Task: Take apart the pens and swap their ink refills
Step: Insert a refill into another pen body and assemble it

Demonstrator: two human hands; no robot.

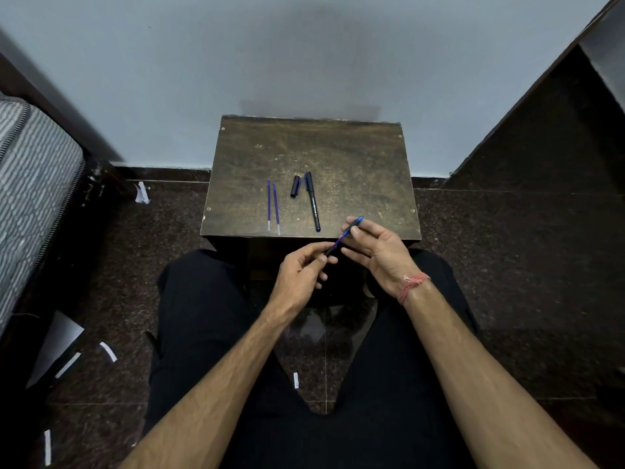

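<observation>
A blue pen [345, 233] is held slanted over the near edge of a small wooden table [355, 157]. My right hand [378, 252] pinches its upper end between thumb and fingers. My left hand [301, 272] pinches its lower, dark tip end. On the table lie two blue ink refills [273, 206] side by side, a loose black cap [295, 186] and a black pen [313, 201] with its cap on.
The table stands against a pale wall. My legs in black trousers are under my arms. A bed with a patterned mattress [30, 198] is at the left, dark furniture [558, 130] at the right. Paper scraps [142, 192] lie on the dark floor.
</observation>
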